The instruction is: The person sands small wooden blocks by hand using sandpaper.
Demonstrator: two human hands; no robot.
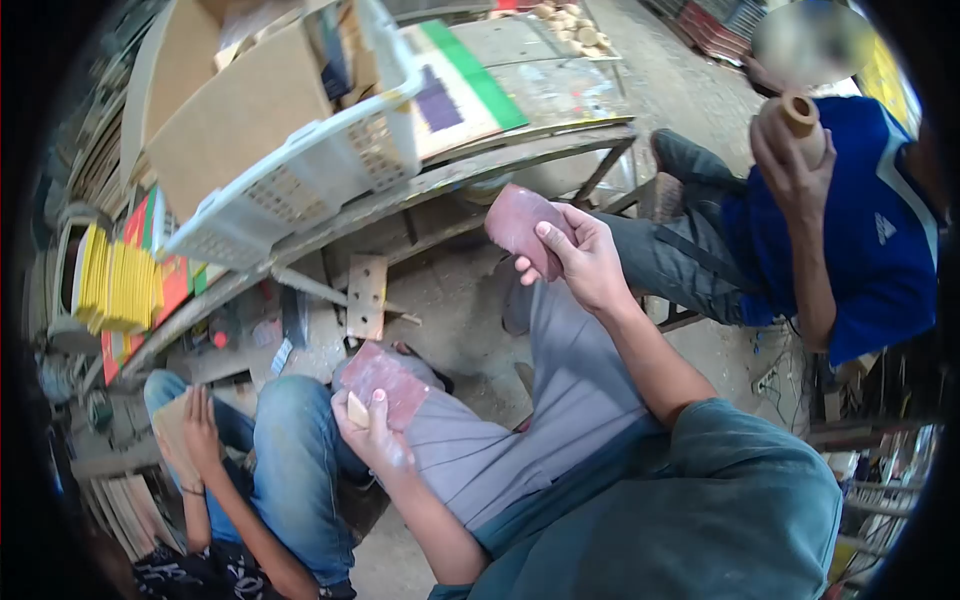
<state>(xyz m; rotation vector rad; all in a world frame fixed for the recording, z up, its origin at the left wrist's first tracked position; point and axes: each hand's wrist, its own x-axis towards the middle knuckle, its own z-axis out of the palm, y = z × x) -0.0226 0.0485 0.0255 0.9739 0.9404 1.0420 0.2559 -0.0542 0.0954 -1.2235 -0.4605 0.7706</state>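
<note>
My right hand (585, 255), thumb on top, grips a curved reddish-brown sheet of sandpaper (525, 230) above my right thigh. Whether something lies inside the curl is hidden. My left hand (372, 435) is closed on a small pale wooden piece (356, 410), held between thumb and fingers. Just beyond it, a flat, worn reddish sheet (385, 380) lies over my left knee, touching that hand.
A workbench (460, 175) ahead bears a white plastic crate (290, 180) with cardboard in it. Yellow stacked pieces (115, 280) are at the left. A co-worker in jeans (300, 440) sits left; another in a blue shirt (850, 230) holds a wooden piece (798, 125) at the right.
</note>
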